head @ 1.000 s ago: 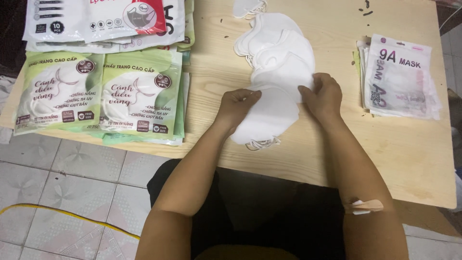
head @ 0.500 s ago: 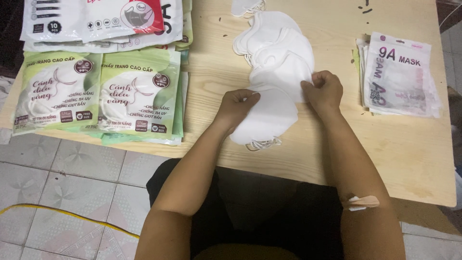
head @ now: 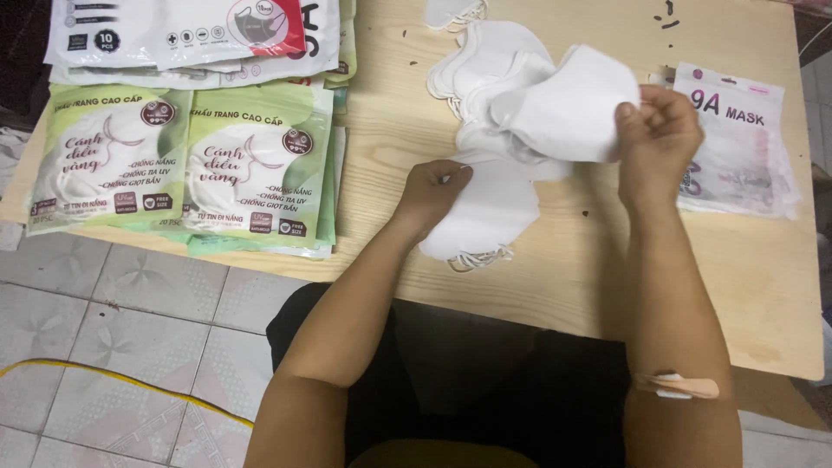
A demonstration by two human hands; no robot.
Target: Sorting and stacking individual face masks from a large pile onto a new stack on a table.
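Head view: our right hand (head: pixel 656 139) pinches a white mask (head: pixel 576 102) by its right edge, lifted, long axis running left-right. Our left hand (head: pixel 433 192) is clenched on the flat mask pile (head: pixel 485 217) on the wooden table (head: pixel 555 277).

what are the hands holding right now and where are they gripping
The right hand pinches a white face mask by its right edge, lifted off the pile. The left hand rests on the lower masks.
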